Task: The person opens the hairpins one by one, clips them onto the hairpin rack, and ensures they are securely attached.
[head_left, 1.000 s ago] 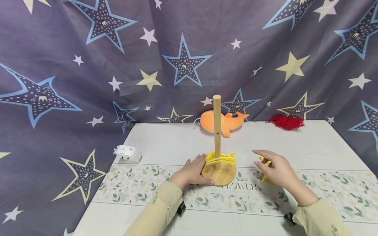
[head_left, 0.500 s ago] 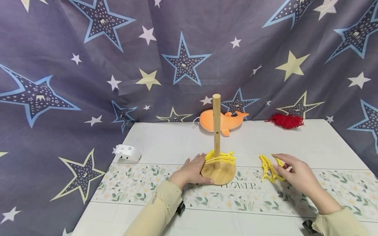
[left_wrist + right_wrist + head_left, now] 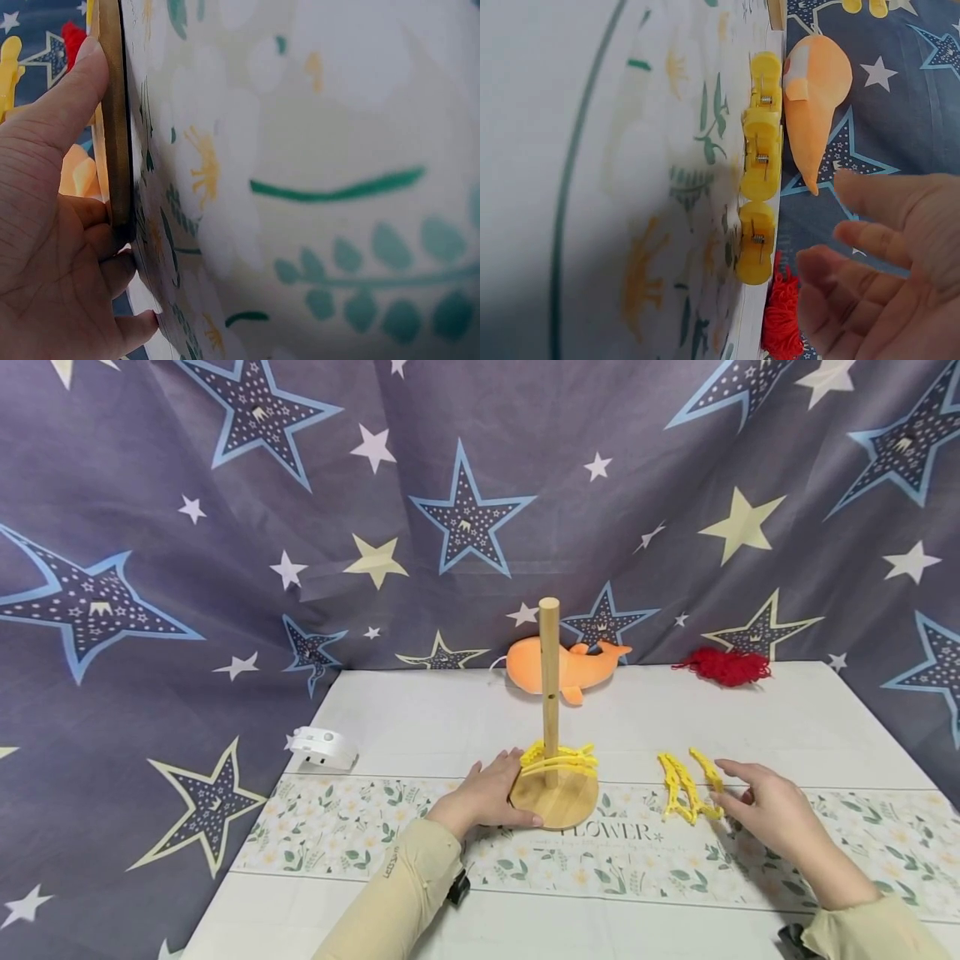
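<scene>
A wooden stand point(image 3: 551, 702) with a round base stands upright at mid-table. My left hand point(image 3: 491, 793) holds the left side of its base; the left wrist view shows the thumb point(image 3: 75, 90) along the base edge point(image 3: 112, 150) and the other fingers at its lower end. Yellow spring clips point(image 3: 570, 764) sit crosswise at the lower post. To the right, three more yellow spring clips point(image 3: 682, 797) lie side by side on the printed strip. My right hand point(image 3: 772, 806) is just right of them, thumb and forefinger apart, nothing between them.
An orange whale plush point(image 3: 592, 672) lies behind the stand. At the back right is a bundle of red yarn point(image 3: 727, 667). A white device point(image 3: 322, 747) with socket-like slots lies at the left edge. A star-patterned curtain point(image 3: 465, 527) hangs behind the table.
My right hand has moved right from over the clips, so that all three now show. My left hand has stayed on the stand's base.
</scene>
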{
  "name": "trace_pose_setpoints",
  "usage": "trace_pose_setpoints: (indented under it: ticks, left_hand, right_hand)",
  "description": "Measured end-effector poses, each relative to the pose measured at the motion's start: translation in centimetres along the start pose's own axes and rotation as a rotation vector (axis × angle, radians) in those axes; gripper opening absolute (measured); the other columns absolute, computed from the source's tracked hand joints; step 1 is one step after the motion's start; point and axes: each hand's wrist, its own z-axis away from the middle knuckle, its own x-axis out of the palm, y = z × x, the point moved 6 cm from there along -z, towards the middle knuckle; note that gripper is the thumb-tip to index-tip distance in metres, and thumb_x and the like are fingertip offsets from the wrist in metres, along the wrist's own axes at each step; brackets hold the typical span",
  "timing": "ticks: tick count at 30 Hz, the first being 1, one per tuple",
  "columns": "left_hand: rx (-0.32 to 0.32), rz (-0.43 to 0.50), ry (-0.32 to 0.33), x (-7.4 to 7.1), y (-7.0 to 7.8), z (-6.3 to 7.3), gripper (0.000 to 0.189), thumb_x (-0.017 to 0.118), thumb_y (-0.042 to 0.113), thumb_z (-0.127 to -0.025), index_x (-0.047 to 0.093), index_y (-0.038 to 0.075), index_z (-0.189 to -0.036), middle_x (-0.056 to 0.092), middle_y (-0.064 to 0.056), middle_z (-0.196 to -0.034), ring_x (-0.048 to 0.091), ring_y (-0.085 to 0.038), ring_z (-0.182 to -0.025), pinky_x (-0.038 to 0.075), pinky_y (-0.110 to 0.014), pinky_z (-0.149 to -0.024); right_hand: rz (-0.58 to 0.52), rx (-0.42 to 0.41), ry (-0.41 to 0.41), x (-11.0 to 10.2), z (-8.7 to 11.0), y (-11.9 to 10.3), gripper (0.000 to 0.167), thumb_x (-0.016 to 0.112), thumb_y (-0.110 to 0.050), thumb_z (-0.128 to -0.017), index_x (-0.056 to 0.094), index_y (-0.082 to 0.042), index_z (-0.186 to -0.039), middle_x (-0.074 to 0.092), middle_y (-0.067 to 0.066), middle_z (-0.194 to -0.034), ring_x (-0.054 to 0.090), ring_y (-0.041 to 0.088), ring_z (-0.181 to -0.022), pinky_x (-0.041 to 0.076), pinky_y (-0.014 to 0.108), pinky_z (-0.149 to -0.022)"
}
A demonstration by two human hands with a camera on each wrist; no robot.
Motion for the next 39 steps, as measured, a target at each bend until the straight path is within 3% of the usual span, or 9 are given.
trace_pose_setpoints:
  ticks: [3, 6, 9, 11, 23, 33, 39]
  left_hand:
    - [0.0, 0.004, -0.003, 0.0, 0.0, 0.0, 0.114, 0.07, 0.066, -0.076, 0.014, 0.009, -0.157, 0.016, -0.005, -0.162, 0.013, -0.021, -0.149, 0.01, -0.05, -0.119]
    - [-0.001, 0.005, -0.006, 0.0, 0.0, 0.1, 0.114, 0.07, 0.067, -0.076, 0.013, 0.01, -0.157, 0.016, -0.004, -0.162, 0.012, -0.02, -0.149, 0.009, -0.05, -0.119]
    - [-0.002, 0.006, -0.006, 0.0, 0.0, 0.1, 0.114, 0.07, 0.066, -0.076, 0.013, 0.01, -0.157, 0.016, -0.004, -0.162, 0.012, -0.02, -0.149, 0.009, -0.049, -0.119]
    - [-0.001, 0.008, -0.007, 0.0, 0.1, 0.2, 0.114, 0.07, 0.066, -0.076, 0.013, 0.01, -0.157, 0.016, -0.004, -0.162, 0.012, -0.02, -0.149, 0.009, -0.049, -0.119]
    - [-0.004, 0.002, -0.009, -0.1, 0.2, 0.2, 0.115, 0.07, 0.066, -0.076, 0.012, 0.01, -0.158, 0.015, -0.004, -0.162, 0.012, -0.02, -0.149, 0.009, -0.049, -0.119]
    - [-0.008, 0.001, -0.007, -0.1, 0.0, 0.2, 0.115, 0.071, 0.066, -0.076, 0.013, 0.01, -0.158, 0.015, -0.004, -0.162, 0.013, -0.02, -0.149, 0.01, -0.049, -0.119]
    - [-0.008, 0.005, -0.007, -0.1, 0.1, 0.2, 0.114, 0.071, 0.066, -0.076, 0.013, 0.01, -0.158, 0.016, -0.004, -0.162, 0.013, -0.02, -0.149, 0.009, -0.049, -0.119]
  right_hand:
    - [0.043, 0.032, -0.048, 0.3, -0.2, 0.6, 0.057, 0.071, -0.021, -0.087, 0.053, 0.009, -0.132, 0.061, 0.029, -0.114, 0.057, 0.018, -0.064, 0.046, 0.035, -0.05]
    - [0.082, 0.051, -0.081, 0.5, -0.4, 0.9, 0.058, 0.073, -0.021, -0.085, 0.054, 0.009, -0.13, 0.06, 0.032, -0.118, 0.065, 0.032, -0.079, 0.052, 0.046, -0.062]
    - [0.093, 0.068, -0.087, 0.8, -0.5, 1.0, 0.058, 0.075, -0.017, -0.083, 0.054, 0.009, -0.131, 0.057, 0.034, -0.122, 0.061, 0.047, -0.097, 0.051, 0.059, -0.074]
    - [0.098, 0.076, -0.088, 0.9, -0.5, 1.0, 0.059, 0.075, -0.014, -0.082, 0.053, 0.01, -0.131, 0.058, 0.034, -0.121, 0.058, 0.05, -0.102, 0.049, 0.062, -0.077]
    - [0.149, 0.149, -0.183, 1.2, -1.0, 1.3, 0.057, 0.074, -0.019, -0.084, 0.054, 0.012, -0.128, 0.066, 0.022, -0.098, 0.063, 0.035, -0.086, 0.05, 0.052, -0.068]
    - [0.235, 0.215, -0.215, 1.3, -0.7, 1.5, 0.049, 0.073, -0.026, -0.085, 0.063, 0.011, -0.116, 0.063, 0.032, -0.11, 0.06, 0.048, -0.095, 0.051, 0.055, -0.071]
    - [0.277, 0.238, -0.219, 1.4, -0.6, 1.4, 0.051, 0.073, -0.03, -0.085, 0.064, 0.012, -0.112, 0.064, 0.028, -0.099, 0.062, 0.036, -0.08, 0.051, 0.05, -0.064]
